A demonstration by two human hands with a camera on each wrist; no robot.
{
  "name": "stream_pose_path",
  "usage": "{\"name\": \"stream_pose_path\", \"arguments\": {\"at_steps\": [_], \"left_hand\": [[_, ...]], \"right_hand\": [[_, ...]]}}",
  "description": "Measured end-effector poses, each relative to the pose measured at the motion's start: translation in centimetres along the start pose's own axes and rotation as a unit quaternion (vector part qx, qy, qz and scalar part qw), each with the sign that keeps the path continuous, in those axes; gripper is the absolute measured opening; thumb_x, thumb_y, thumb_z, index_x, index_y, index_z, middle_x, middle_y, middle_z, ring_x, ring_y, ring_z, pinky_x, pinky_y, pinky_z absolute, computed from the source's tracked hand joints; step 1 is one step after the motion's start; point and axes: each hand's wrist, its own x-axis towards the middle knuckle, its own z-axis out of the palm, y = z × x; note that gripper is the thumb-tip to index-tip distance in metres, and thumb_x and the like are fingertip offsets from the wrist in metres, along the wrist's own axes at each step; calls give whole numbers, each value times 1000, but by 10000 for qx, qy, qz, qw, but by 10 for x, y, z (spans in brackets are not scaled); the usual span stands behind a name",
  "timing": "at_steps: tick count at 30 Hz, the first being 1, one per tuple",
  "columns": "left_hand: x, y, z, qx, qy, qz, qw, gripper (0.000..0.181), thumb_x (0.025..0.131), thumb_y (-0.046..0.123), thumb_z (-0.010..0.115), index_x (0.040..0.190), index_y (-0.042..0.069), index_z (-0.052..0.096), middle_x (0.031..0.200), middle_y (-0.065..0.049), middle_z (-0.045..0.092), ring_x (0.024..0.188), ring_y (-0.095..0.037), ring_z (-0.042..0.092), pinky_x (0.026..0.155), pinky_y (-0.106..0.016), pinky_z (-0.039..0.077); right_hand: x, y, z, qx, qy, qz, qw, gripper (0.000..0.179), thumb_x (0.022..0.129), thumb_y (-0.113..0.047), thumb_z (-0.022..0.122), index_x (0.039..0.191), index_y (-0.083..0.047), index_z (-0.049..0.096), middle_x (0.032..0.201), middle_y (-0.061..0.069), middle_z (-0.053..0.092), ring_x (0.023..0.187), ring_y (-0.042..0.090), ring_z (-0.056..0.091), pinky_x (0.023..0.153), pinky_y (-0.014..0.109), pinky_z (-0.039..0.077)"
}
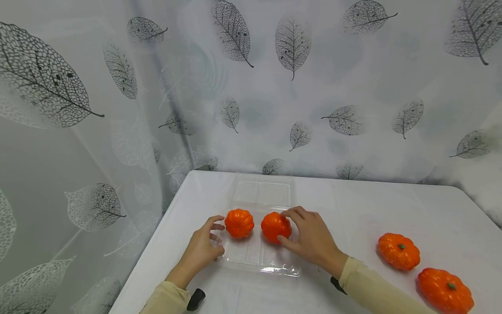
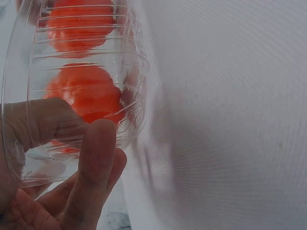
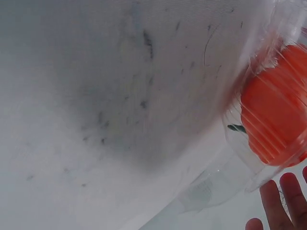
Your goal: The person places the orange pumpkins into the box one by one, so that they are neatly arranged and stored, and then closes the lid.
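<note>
My right hand (image 1: pixel 311 239) grips the right boxed pumpkin (image 1: pixel 274 229); whether my left hand (image 1: pixel 199 249) holds the clear box (image 1: pixel 251 255) I cannot tell; unsteadied, nudges could skid it.

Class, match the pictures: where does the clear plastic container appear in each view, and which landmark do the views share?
Head: the clear plastic container lies just below centre.
Left wrist: upper left, cut off by the top edge.
Right wrist: right edge, partly cut off.
Shared landmark: an orange pumpkin inside it.
</note>
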Motion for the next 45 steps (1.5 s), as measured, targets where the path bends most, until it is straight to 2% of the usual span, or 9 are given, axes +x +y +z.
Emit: {"name": "stream_pose_path", "arguments": {"at_steps": [13,26,32,36,38,39,40,43,45], "left_hand": [[2,1,0,70,-42,-88,9999,78,70,-12,73,140,11,49,124,-17,64,87,-26,62,50,-29,57],[2,-3,1,87,-17,-155,9998,78,70,-12,73,140,12,49,124,-16,64,87,-26,61,50,-29,57],[2,-4,1,110,-2,-209,9997,77,71,-12,73,140,13,49,124,-15,64,87,-25,61,50,-29,57],[2,-5,1,117,48,-203,9997,77,71,-12,73,140,13,50,124,-15,64,87,-25,61,49,-29,57],[2,-5,1,112,53,-199,9997,77,71,-12,73,140,13,50,124,-15,64,87,-25,61,49,-29,57],[2,-5,1,114,52,-203,9997,77,71,-11,73,140,13,50,124,-15,64,87,-25,61,49,-29,57],[2,-4,0,113,53,-209,9997,76,72,-11,73,141,13,50,124,-15,64,87,-25,61,49,-29,57],[2,-4,0,87,64,-247,9996,76,73,-10,72,142,13,51,124,-14,65,87,-24,62,49,-29,57],[2,-3,0,54,77,-284,9996,76,73,-10,71,142,13,52,124,-14,65,87,-24,62,50,-29,57]], "right_hand": [[-30,18,-36,-222,317,93,9992,56,76,-45,83,122,-16,67,120,2,64,106,27,63,94,54,48],[-78,45,-75,-523,394,721,9952,60,72,-40,88,121,-16,64,128,8,59,109,34,57,86,65,47],[-102,63,-96,-476,693,676,9942,70,64,-36,94,123,-16,64,136,10,54,97,29,58,77,52,49],[-118,77,-107,-218,723,877,9933,79,59,-32,97,128,-14,61,140,14,49,109,38,52,89,62,42],[-127,84,-112,-157,683,995,9926,83,58,-32,98,130,-14,59,143,15,46,115,43,47,107,56,36],[-131,87,-114,-143,632,1053,9923,85,58,-32,98,131,-14,58,144,16,45,117,45,46,110,57,34],[-135,90,-117,-218,566,1113,9919,87,58,-34,98,132,-14,57,145,17,43,115,44,46,108,51,39],[-146,98,-125,-461,290,1352,9893,95,56,-39,98,135,-11,53,145,21,39,114,48,43,106,60,41],[-152,104,-131,-696,50,1541,9856,102,55,-43,98,137,-7,49,146,25,35,115,51,40,85,77,42]]}}
